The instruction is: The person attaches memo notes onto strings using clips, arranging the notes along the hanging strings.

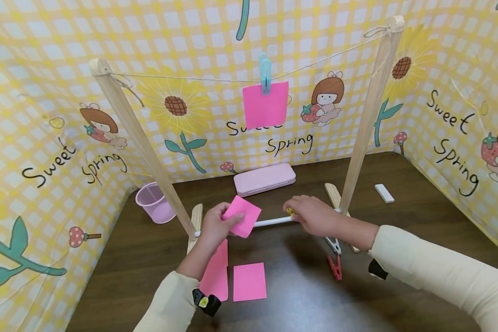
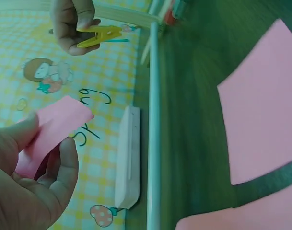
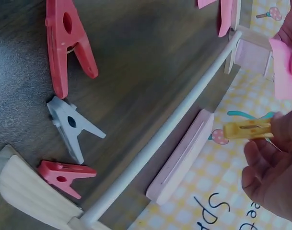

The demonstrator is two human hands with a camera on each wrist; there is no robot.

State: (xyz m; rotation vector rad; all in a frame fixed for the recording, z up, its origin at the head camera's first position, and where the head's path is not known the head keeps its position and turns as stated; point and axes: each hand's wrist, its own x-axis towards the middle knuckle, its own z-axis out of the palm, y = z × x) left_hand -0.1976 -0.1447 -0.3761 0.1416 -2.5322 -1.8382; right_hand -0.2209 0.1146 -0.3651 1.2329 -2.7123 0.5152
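Note:
My left hand (image 1: 217,221) pinches a pink square paper (image 1: 246,216) between thumb and fingers, raised above the table. In my right hand (image 1: 313,216) a yellow clothespin (image 2: 101,36) is held between thumb and fingers, its jaws pointing away from the palm. Another pink paper (image 1: 266,106) hangs from a string (image 1: 186,78), clipped by a light blue clothespin (image 1: 265,74). On the table below my left hand lie a pink sheet (image 1: 249,282) and more pink sheets (image 1: 217,272), partly covered by my left arm. Near my right forearm lie a grey clothespin (image 3: 71,127) and red clothespins (image 3: 69,43).
Two wooden posts (image 1: 363,120) hold the string, joined low down by a white rod (image 1: 271,222). Behind the rod sits a pink pencil case (image 1: 265,180). A pink basket (image 1: 155,203) stands at the left, and a white block (image 1: 384,193) lies at the right.

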